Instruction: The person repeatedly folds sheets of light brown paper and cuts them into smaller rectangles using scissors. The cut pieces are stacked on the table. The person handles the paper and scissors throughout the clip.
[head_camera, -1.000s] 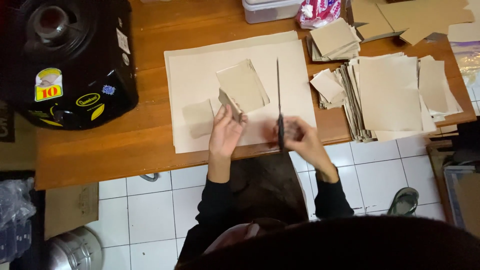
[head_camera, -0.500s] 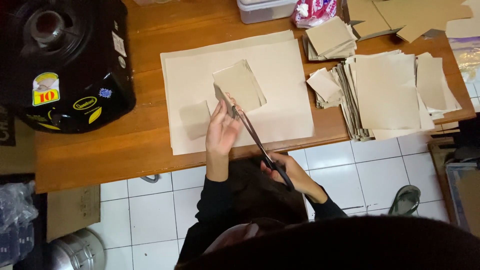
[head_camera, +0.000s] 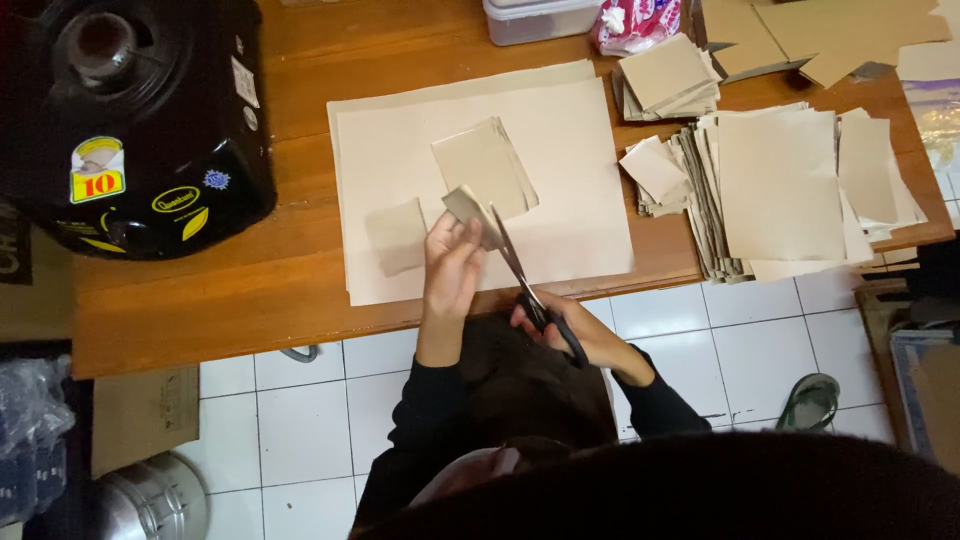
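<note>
1. Head view, left side: my left hand (head_camera: 452, 262) pinches a small folded piece of grey card (head_camera: 470, 208) between thumb and fingers, lifted just above the large sheet of card (head_camera: 560, 200) spread on the wooden desk (head_camera: 200, 300). The grip is closed on the lower edge of the piece.
2. Head view, right side: my right hand (head_camera: 580, 335) has its fingers through the black handles of the scissors (head_camera: 525, 280). The blades point up and away from me, slightly parted, and meet the small piece at its right edge.
3. To cut well, I judge that I should keep the piece taut and level, with my left fingertips clear of the blade line, and close the blades in one slow stroke.
4. Head view, surroundings: two cut pieces lie on the large sheet, one square (head_camera: 397, 236) to the left and a bigger one (head_camera: 485, 168) beyond. Stacks of card (head_camera: 780, 190) sit to the right, and a black round appliance (head_camera: 130, 120) stands at the far left.
</note>
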